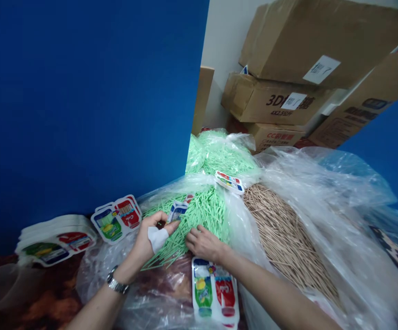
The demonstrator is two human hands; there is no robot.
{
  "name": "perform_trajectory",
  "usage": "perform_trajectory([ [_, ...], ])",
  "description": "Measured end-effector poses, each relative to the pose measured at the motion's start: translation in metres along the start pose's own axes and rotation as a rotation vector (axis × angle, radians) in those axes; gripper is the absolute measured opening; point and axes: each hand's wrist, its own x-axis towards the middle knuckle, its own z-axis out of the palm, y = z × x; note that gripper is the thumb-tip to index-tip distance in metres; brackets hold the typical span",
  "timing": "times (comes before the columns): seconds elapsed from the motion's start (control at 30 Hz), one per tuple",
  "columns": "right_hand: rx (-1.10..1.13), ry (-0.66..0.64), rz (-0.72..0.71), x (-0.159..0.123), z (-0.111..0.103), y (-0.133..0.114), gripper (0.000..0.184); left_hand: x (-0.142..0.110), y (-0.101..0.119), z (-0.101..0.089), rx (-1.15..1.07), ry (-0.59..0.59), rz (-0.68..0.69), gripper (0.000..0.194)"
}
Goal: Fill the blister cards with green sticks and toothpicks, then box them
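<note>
My left hand (156,233), with a white patch at the thumb's base and a watch on the wrist, pinches a small blue-and-clear printed pack (177,211). That pack is tilted over a heap of thin light-green sticks (207,206) in an open clear plastic bag. My right hand (204,244) is at the heap's near edge, its fingers curled down against the sticks; what lies between them is hidden. Just below it is a card printed with a green and a red bottle (215,293). Similar bottle cards (117,219) lie left of my left hand.
At far left is a stack of bottle cards (59,240) by a blue panel (82,101). Brown sticks (288,238) fill another plastic bag at right. Behind are a bag of green sticks (226,156), another card (229,182) and stacked cardboard boxes (284,98).
</note>
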Motion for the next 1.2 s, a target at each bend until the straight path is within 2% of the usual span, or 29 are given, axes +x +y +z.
perform_trajectory([
  [0.2, -0.038, 0.029, -0.015, 0.004, 0.008, 0.007, 0.018, 0.000, -0.003, 0.003, 0.014, 0.012, 0.017, 0.032],
  [0.37, 0.164, 0.089, 0.114, 0.007, 0.009, 0.012, 0.014, 0.002, 0.001, 0.002, -0.001, 0.050, 0.027, 0.031],
  [0.53, 0.634, 0.345, 0.373, 0.004, -0.006, 0.016, 0.018, 0.007, 0.008, -0.001, -0.008, 0.084, 0.011, 0.031],
  [0.67, 0.863, 0.483, 0.566, 0.005, -0.023, 0.025, 0.023, 0.010, 0.008, 0.001, 0.013, 0.086, 0.032, 0.029],
  [0.8, 1.452, 0.638, 0.723, 0.009, -0.031, 0.036, 0.035, 0.011, 0.004, 0.004, -0.002, 0.090, 0.046, 0.029],
  [0.87, 1.633, 0.710, 0.780, 0.011, -0.031, 0.039, 0.040, 0.010, 0.002, 0.005, -0.019, 0.091, 0.044, 0.029],
  [1.1, 2.029, 0.978, 0.892, 0.014, -0.036, 0.040, 0.042, 0.006, -0.001, 0.010, -0.021, 0.064, 0.040, 0.031],
  [1.2, 2.286, 1.009, 0.951, 0.012, -0.037, 0.039, 0.041, 0.005, -0.002, 0.014, -0.019, 0.057, 0.035, 0.032],
])
